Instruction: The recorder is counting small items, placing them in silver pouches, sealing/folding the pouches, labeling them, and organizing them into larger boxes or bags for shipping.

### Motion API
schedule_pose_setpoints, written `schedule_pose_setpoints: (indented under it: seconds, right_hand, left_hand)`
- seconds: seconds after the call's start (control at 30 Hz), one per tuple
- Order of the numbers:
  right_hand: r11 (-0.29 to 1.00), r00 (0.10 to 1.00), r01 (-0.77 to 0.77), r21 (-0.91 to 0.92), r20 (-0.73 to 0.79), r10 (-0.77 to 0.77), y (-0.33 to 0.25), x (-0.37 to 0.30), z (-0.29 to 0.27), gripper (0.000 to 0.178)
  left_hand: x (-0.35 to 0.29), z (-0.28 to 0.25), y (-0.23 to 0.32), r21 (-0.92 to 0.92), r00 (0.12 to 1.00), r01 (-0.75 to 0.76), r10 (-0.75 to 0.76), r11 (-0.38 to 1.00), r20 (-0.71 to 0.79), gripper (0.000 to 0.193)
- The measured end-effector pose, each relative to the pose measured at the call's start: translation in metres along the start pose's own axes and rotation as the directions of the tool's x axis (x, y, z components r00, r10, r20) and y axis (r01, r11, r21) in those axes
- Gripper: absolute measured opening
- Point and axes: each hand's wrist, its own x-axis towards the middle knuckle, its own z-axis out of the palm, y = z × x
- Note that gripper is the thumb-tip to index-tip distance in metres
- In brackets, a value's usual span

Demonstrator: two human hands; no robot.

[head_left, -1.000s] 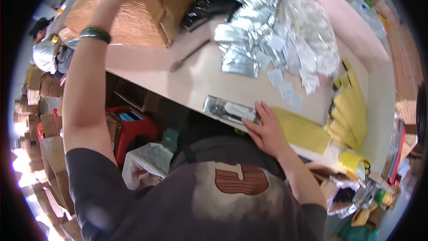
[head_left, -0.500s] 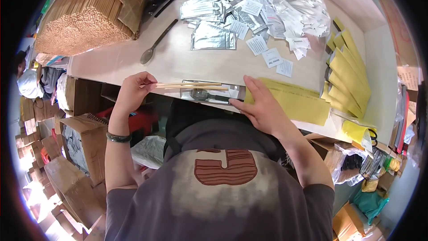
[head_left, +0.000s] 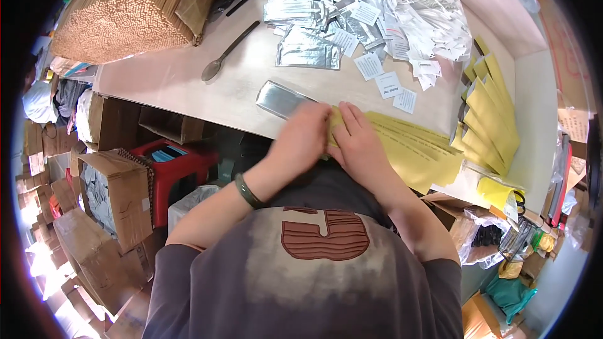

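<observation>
On a cluttered pale table, both hands' fingers press a silver pouch.

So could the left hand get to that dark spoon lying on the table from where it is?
Probably yes. The left hand rests on the silver pouch, and the spoon lies on bare table up and to its left, with nothing between them.

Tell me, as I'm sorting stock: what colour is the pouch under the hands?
Shiny silver pouch, clearest in the head view.
</observation>
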Motion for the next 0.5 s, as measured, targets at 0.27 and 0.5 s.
schedule_pose_setpoints:
  seconds: [0.27,0.5]
  right_hand:
    - [0.992,0.992,0.123,-0.04,0.001,-0.123,-0.014,0.012,-0.019,0.034]
    - [0.894,0.985,-0.013,-0.447,-0.159,-0.066,0.122,-0.012,-0.167,0.028]
  left_hand:
    - [-0.002,-0.062,-0.004,0.501,0.907,-0.39,0.415,0.773,0.066,0.059]
    - [0.006,-0.083,-0.012,0.261,0.994,0.108,-0.104,0.959,-0.032,0.043]
